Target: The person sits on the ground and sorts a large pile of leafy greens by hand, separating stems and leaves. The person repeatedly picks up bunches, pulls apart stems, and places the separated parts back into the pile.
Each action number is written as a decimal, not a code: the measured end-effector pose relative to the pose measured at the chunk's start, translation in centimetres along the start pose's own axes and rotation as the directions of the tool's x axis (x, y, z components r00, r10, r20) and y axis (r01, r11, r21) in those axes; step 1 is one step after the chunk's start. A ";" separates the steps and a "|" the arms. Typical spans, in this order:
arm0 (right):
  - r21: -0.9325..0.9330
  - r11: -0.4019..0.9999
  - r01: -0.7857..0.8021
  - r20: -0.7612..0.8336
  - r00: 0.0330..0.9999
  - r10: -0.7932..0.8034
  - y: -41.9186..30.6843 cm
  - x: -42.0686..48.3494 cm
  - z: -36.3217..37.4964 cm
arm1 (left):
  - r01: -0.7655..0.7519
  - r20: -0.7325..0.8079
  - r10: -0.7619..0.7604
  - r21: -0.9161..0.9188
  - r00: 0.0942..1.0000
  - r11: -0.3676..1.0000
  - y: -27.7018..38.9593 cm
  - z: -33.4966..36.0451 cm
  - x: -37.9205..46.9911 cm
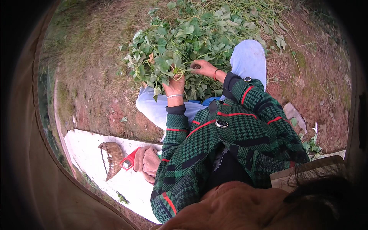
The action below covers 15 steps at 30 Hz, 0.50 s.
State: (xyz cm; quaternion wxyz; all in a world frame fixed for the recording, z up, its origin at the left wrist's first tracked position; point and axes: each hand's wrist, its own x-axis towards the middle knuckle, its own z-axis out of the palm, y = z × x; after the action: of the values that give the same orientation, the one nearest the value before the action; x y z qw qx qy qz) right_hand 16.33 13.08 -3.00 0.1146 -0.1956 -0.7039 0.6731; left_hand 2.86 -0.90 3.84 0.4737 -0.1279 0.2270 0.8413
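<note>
My left hand point(174, 84), with a silver-coloured bracelet at the wrist, holds a bunch of leafy green vine stems point(178, 71), its fingers partly hidden by leaves. Just to its right is my right hand point(201, 67), a red band round its wrist. Its fingers are curled at the end of a pale stem or leaf; whether they grip it is unclear. Both hands are over the near side of a large heap of green vines with broad leaves point(195, 37), which lies on the ground between and beyond my knees.
At lower left a pale slab point(86, 143) bears a woven wicker basket point(113, 159), a red object with a clear or metallic part point(130, 159) and a brownish-pink cloth point(148, 162). Bare reddish soil point(299, 74) and dry grass surround the heap. Something blue lies between my legs.
</note>
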 end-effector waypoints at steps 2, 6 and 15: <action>0.130 0.982 -0.134 -0.002 0.991 0.136 -1.0 -0.2 -0.1 | 0.040 0.055 -0.036 -0.082 0.998 0.996 0.3 -0.3 0.3; 0.567 0.813 -0.130 0.269 0.963 -0.033 -3.4 -1.0 -0.1 | 0.024 -0.214 0.024 0.220 0.976 0.975 0.2 -1.3 0.0; 0.292 0.953 0.081 -0.175 0.984 -0.030 -3.8 -0.8 -1.1 | 0.036 -0.367 0.203 0.550 0.908 0.835 3.6 -3.5 -2.9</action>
State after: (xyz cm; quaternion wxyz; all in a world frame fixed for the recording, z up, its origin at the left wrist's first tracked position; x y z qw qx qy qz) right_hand 17.06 13.62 0.93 0.2209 -0.2123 -0.5876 0.7489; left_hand 1.32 -6.41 3.03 0.3938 -0.1513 0.5562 0.7160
